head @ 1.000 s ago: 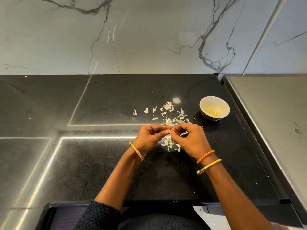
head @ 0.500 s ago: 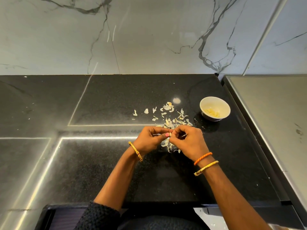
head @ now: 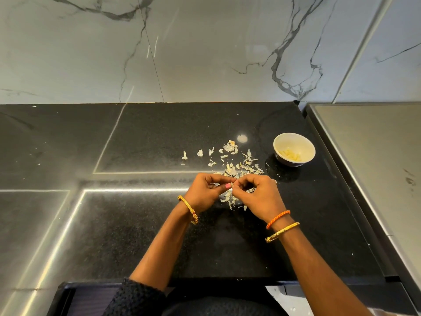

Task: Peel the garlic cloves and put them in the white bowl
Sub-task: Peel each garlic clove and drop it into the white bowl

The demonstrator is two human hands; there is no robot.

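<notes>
Head view, left hand (head: 205, 192) and right hand (head: 257, 197) pinching one small pale garlic clove (head: 232, 184) over scattered papery garlic skins (head: 237, 167), round white bowl (head: 293, 149) of peeled cloves near right, black speckled stone counter (head: 136, 224)

— What are the hands doing?
— Left hand (head: 206, 190) and right hand (head: 257, 195) pinch a garlic clove (head: 232, 184) together, near the white bowl (head: 294, 148), above scattered peels (head: 237, 166).

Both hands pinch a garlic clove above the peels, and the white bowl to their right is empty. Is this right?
Not quite. The head view shows the white bowl already holds peeled cloves. The rest stands: left hand and right hand pinch a clove above the peels.
</notes>
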